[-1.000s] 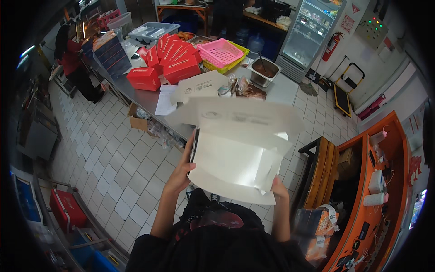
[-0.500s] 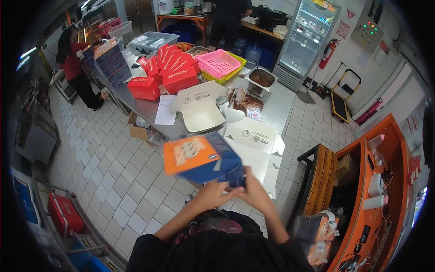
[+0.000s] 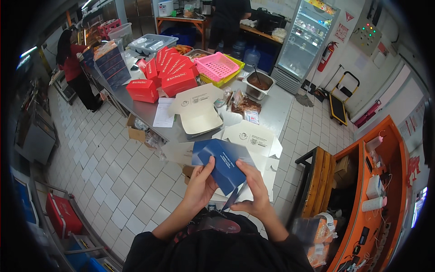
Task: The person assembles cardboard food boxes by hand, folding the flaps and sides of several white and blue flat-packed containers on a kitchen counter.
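Note:
A dark blue cardboard box (image 3: 221, 164), partly folded, is between my hands just in front of the table's near edge. My left hand (image 3: 202, 185) grips its left side, with the thumb on the blue panel and the other fingers mostly hidden beneath. On the right side, my right hand (image 3: 254, 190) holds the box's edge with its fingers, its thumb beside a flap that hangs toward me. Beyond the box stands an opened box with a cream inside (image 3: 199, 119), its lid tipped back. Unfolded box blanks (image 3: 252, 138), cream side up, lie under and right of my hands.
Red boxes (image 3: 180, 81), a pink basket (image 3: 217, 66) and a metal pan with brown sauce (image 3: 259, 85) stand on the steel table. Right of me are a wooden bench (image 3: 317, 181) and an orange shelf (image 3: 355, 199). Two people work farther back.
The box has turned in my hands: its orange printed side no longer shows, and a blue panel faces up. My hands have moved apart to its two sides.

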